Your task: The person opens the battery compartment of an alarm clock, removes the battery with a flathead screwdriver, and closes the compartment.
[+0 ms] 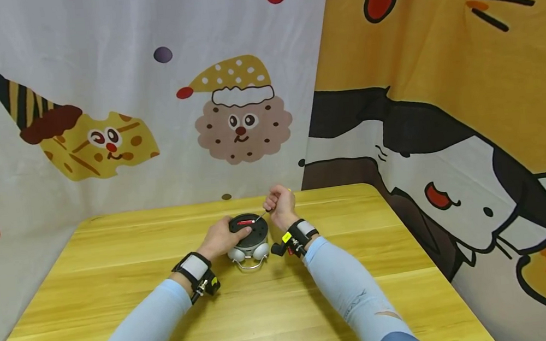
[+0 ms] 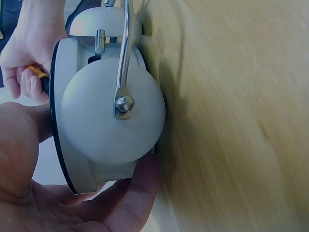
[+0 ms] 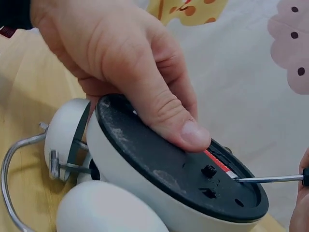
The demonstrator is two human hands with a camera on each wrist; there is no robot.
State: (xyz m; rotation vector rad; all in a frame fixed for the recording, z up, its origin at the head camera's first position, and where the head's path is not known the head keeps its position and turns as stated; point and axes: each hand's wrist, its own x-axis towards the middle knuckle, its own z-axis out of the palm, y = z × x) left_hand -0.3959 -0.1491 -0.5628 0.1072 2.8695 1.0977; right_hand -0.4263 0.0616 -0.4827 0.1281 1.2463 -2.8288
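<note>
A white twin-bell alarm clock (image 1: 254, 239) lies with its black back (image 3: 145, 145) facing up and its bells (image 2: 111, 121) toward the person. My left hand (image 1: 219, 238) grips the clock's side, the thumb pressed on the back plate and the fingers wrapped round the rim. A red battery (image 3: 218, 162) sits in the slot in the back, partly covered by the thumb in the right wrist view. My right hand (image 1: 282, 207) holds a screwdriver (image 3: 275, 179) by its yellow-and-black handle (image 2: 38, 73). The screwdriver's metal tip is right at the battery's silver end.
The clock is on a yellow wood-grain table (image 1: 247, 315), near its far edge. A metal carrying handle (image 1: 249, 267) arches out past the bells. Behind the table hangs a cartoon-printed curtain (image 1: 131, 189). Both wrists carry strapped cameras (image 1: 212, 282).
</note>
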